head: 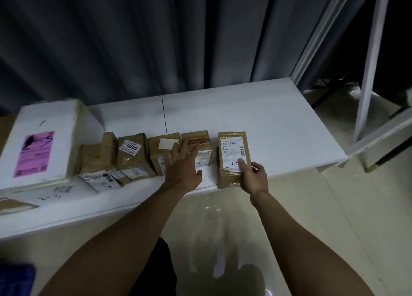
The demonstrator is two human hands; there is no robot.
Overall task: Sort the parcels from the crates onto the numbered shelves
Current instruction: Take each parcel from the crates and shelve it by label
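Two hands were at work over a white worktop (278,126). The right hand (254,177) grasped a brown parcel (231,159) at its near right corner, the thumb pressed on its white shipping label and the other fingers curled round the side. This parcel lay flat, its near end at the front edge of the worktop, apart from the row to the left of that hand.

The left hand (184,164) was released, its fingers straight and spread, resting across two neighbouring parcels. Under its fingertips was a red-taped parcel (197,144), and touching that one, under the little-finger side, a parcel with a blank white sticker (163,148).

Further left of this hand the row ran on, box against box: a parcel marked 4005 (131,153), then a folded brown parcel (98,155), with loose label sheets lying in front of them. Beyond those, well left of both hands, stood a large white box (42,144) bearing a pink label.

Behind the worktop hung a dark curtain (133,39), and far to the right of the right hand stood a white frame (374,61) on the pale floor.
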